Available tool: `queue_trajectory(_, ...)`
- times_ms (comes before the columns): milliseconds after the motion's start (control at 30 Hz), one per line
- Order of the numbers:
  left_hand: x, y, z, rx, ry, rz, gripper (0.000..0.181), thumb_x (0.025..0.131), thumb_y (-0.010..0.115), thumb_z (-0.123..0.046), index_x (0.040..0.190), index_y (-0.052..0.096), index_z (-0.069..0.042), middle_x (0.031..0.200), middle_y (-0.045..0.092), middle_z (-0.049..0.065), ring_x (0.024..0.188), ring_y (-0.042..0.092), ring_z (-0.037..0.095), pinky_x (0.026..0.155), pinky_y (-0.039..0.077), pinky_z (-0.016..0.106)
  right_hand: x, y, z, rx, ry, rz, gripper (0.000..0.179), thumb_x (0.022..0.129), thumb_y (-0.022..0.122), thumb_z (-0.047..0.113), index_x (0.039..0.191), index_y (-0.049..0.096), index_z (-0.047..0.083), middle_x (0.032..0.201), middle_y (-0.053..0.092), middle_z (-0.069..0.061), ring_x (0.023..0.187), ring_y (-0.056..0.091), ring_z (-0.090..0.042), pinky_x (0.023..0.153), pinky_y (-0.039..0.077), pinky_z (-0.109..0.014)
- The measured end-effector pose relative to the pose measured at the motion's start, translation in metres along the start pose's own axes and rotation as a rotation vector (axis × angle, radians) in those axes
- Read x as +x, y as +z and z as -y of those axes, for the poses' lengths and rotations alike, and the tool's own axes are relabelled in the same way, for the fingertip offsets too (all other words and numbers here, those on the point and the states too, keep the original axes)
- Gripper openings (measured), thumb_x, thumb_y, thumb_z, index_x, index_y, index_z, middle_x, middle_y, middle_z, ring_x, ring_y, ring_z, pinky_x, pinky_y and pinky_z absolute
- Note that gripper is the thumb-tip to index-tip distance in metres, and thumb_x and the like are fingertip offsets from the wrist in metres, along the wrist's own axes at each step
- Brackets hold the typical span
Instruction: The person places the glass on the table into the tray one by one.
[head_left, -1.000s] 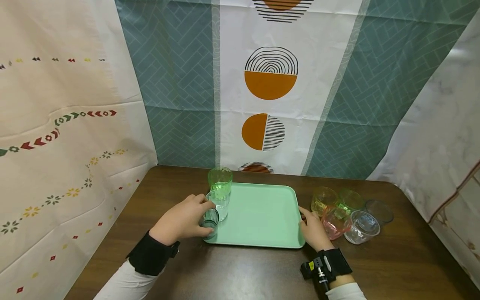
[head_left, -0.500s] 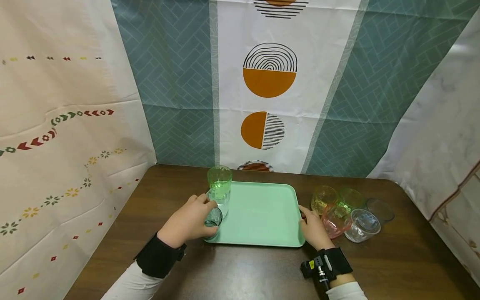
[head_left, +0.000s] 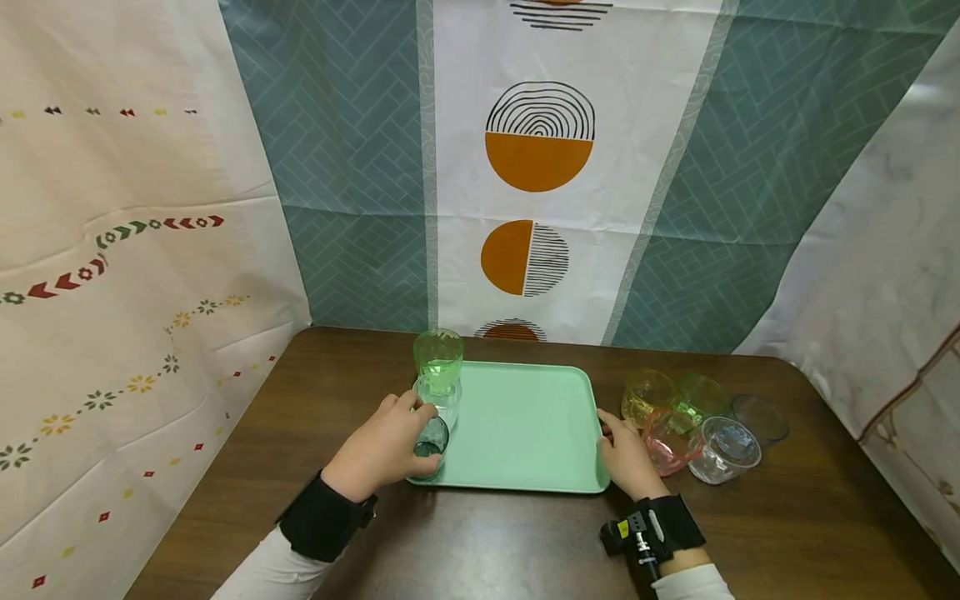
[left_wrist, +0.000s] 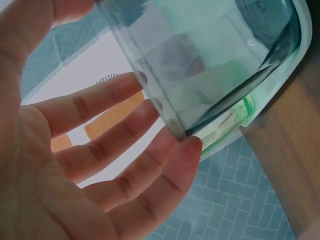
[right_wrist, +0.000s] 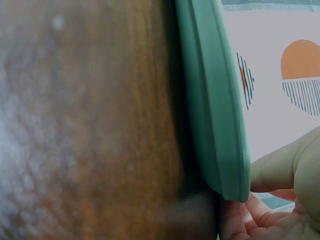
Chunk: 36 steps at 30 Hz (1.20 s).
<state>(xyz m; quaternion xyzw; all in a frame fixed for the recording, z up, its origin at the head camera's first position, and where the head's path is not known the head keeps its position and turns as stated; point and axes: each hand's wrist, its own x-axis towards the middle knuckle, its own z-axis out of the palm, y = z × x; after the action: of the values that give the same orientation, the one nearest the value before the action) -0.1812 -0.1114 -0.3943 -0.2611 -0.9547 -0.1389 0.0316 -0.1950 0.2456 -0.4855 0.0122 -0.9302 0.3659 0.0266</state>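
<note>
A blue-grey glass tumbler (head_left: pixel 432 437) stands at the front left corner of a mint green tray (head_left: pixel 525 429). My left hand (head_left: pixel 384 448) holds it by the rim, thumb in front and fingers at the back; the left wrist view shows fingertips (left_wrist: pixel 187 150) on the edge of the tumbler (left_wrist: pixel 200 65). Behind it on the tray's left side are a clear glass (head_left: pixel 447 398) and a light green glass (head_left: pixel 438 354). At the tray's right edge, my right hand (head_left: pixel 628 460) grips the rim, with the thumb on top and fingers beneath in the right wrist view.
Right of the tray, close by my right hand, several glasses cluster: yellow (head_left: pixel 645 400), green (head_left: pixel 703 400), pink (head_left: pixel 667 450), clear (head_left: pixel 723 450) and dark grey (head_left: pixel 759 418). The brown wooden table (head_left: pixel 480 542) ends at a patterned curtain (head_left: pixel 360 208) behind.
My left hand has shifted slightly right with the blue-grey tumbler, further onto the tray. My right hand keeps its grip on the tray's edge.
</note>
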Motion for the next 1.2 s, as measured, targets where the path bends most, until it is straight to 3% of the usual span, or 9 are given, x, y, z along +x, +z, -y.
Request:
queue_trajectory(400, -0.002, 0.008, -0.005, 0.019, 0.042, -0.109, 0.049, 0.075, 0.073, -0.032, 0.111, 0.064, -0.001, 0.098, 0.055, 0.015, 0.079, 0.044, 0.027, 0.064, 0.045, 0.033, 0.000, -0.002, 0.001, -0.001, 0.007, 0.013, 0.046, 0.096, 0.045, 0.000, 0.140, 0.040, -0.007, 0.106, 0.052, -0.024, 0.082, 0.051, -0.027, 0.065, 0.045, -0.038)
queue_trajectory(800, -0.004, 0.007, -0.002, 0.032, 0.019, -0.121, 0.052, 0.075, 0.076, -0.037, 0.110, 0.065, -0.001, 0.093, 0.055, 0.012, 0.076, 0.044, 0.026, 0.064, 0.045, 0.033, -0.001, -0.002, 0.002, 0.005, 0.016, 0.010, 0.046, 0.096, 0.046, 0.001, 0.140, 0.040, -0.007, 0.108, 0.052, -0.025, 0.086, 0.054, -0.030, 0.068, 0.047, -0.040)
queue_trajectory(1200, -0.011, 0.004, -0.002, 0.028, -0.062, -0.085, 0.050, 0.083, 0.070, -0.040, 0.111, 0.063, 0.001, 0.098, 0.056, 0.014, 0.084, 0.052, 0.030, 0.074, 0.052, 0.040, 0.001, -0.001, 0.000, 0.011, 0.030, 0.018, 0.045, 0.096, 0.045, 0.001, 0.141, 0.040, -0.006, 0.109, 0.052, -0.025, 0.087, 0.053, -0.029, 0.069, 0.047, -0.040)
